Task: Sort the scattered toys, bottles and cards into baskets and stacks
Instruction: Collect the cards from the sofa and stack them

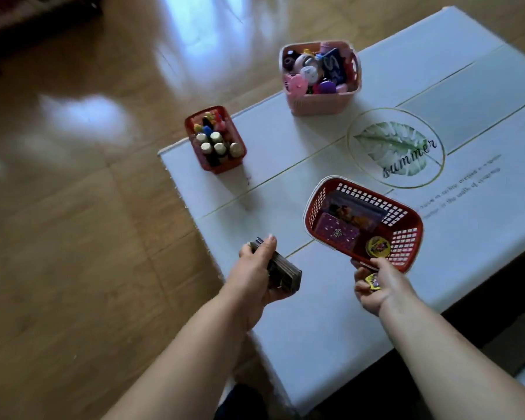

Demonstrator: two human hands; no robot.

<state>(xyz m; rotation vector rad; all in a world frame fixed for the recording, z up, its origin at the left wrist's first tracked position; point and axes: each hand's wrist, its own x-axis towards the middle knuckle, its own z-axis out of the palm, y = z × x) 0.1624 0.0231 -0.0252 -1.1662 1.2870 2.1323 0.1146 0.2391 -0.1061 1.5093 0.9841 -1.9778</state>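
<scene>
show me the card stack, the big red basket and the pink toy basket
card stack [288,277]: head view, exposed near end of the stack
big red basket [373,200]: head view, far lattice wall
pink toy basket [315,103]: head view, front wall

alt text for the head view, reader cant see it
A person's left hand holds a stack of cards while the right hand grips the near rim of a red card basket on a white table. Behind stand a red basket of bottles and a pink basket of toys.
</scene>
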